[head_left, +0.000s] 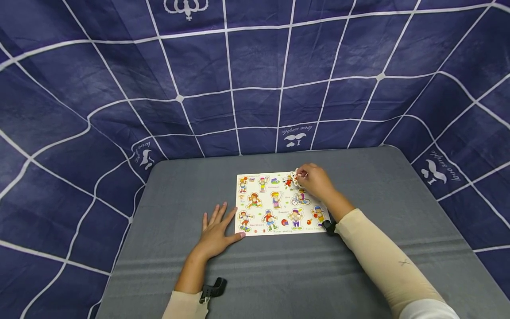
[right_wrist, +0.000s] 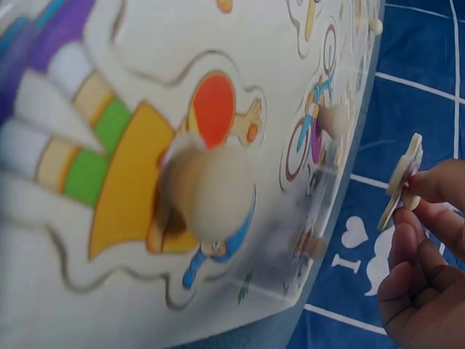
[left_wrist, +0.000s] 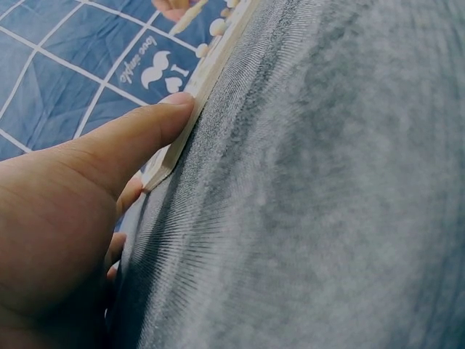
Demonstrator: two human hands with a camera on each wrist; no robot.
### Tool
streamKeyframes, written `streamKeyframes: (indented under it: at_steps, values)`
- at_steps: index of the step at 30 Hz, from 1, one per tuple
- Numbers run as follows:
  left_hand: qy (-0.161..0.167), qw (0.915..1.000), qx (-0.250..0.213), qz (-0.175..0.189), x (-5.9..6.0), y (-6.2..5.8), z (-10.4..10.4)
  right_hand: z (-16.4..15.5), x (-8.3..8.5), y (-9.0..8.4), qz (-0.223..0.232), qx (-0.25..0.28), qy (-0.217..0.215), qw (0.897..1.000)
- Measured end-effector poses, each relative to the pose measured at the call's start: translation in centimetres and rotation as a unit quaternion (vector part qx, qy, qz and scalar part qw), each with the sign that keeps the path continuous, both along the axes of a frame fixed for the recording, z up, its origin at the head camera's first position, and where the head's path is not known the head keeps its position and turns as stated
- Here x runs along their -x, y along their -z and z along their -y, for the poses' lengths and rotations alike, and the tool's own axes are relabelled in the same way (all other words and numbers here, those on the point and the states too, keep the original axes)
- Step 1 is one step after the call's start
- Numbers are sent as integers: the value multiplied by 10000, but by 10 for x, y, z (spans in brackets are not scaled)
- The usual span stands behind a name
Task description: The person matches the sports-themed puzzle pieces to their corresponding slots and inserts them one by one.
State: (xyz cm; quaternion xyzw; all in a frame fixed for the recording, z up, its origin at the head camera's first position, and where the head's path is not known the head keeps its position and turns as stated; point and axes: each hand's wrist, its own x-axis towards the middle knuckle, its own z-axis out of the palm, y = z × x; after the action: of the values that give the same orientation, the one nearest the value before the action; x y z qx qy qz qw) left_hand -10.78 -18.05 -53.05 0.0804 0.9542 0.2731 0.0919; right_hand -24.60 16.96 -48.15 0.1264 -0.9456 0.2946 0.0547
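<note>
A white wooden peg puzzle board [head_left: 266, 195] with cartoon sports figures lies flat on the grey surface. My right hand [head_left: 316, 182] pinches a small knobbed puzzle piece [right_wrist: 402, 178] between thumb and fingers, over the board's far right corner. In the right wrist view the piece is tilted nearly edge-on, so its picture is mostly hidden. My left hand [head_left: 215, 235] rests at the board's near left corner with fingers spread. Its thumb [left_wrist: 171, 116] presses on the board's edge. A cyclist piece [head_left: 300, 199] and a table tennis piece [right_wrist: 138, 182] sit in the board near my right hand.
Round wooden knobs [right_wrist: 218, 185] stick up from the pieces in the board. The grey cloth-covered table [head_left: 191, 186] surrounds the board on all sides. Dark blue curtains with white lines [head_left: 255, 66] hang behind and beside the table.
</note>
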Motion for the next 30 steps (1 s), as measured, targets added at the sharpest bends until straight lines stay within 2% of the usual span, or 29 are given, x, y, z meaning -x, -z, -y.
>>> streamKeyframes:
  at_steps: [8,19,30]
  values:
    - [-32,9999,-4,-111,-1,2,2,12,2,4,44,-25,-84,10000]
    - [7,10000,39,42,1,1,1,18,7,9,251,-179,-143,9994]
    - [-6,10000,6,-34,-1,2,1,26,11,13,404,-595,-255,9971]
